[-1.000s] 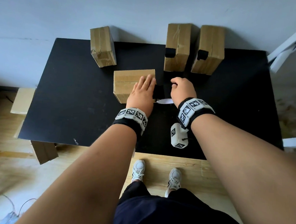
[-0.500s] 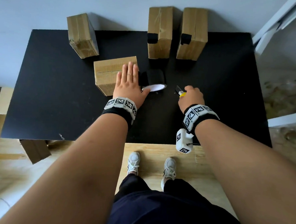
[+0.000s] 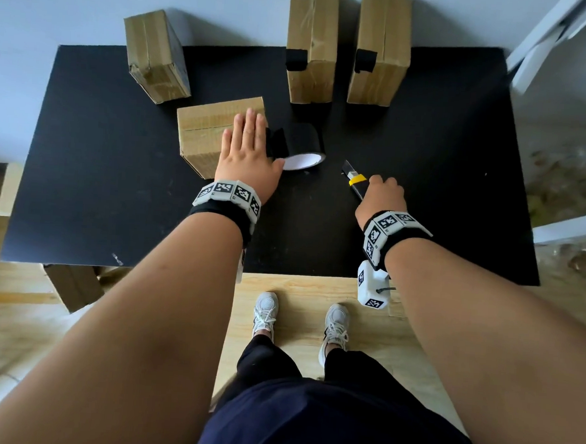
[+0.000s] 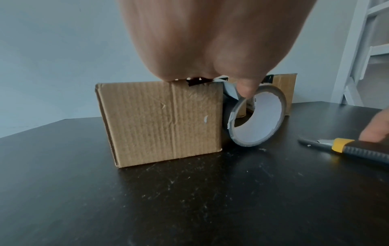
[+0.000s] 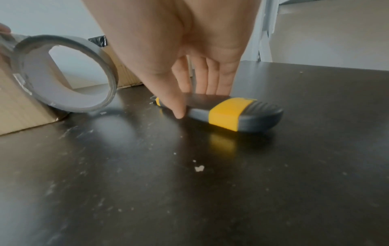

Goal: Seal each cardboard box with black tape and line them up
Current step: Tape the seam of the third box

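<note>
Left hand (image 3: 246, 157) flat on box (image 3: 207, 137) w/ tape roll (image 3: 301, 147) – right hand (image 3: 382, 200) grips knife (image 3: 354, 181).

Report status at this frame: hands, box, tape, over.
Left hand flat on nearest cardboard box, thumb on black tape roll. Right hand grips utility knife on table. Strip uncut. Nothing in the way.

even, soft daylight throughout, moderately bright. black table (image 5: 210, 183) shows a dull sheen with faint reflections. shadows soft beside the far boxes. head view bows at its edges, floor corners smeared. wrist views: palms large and blurred.
</note>
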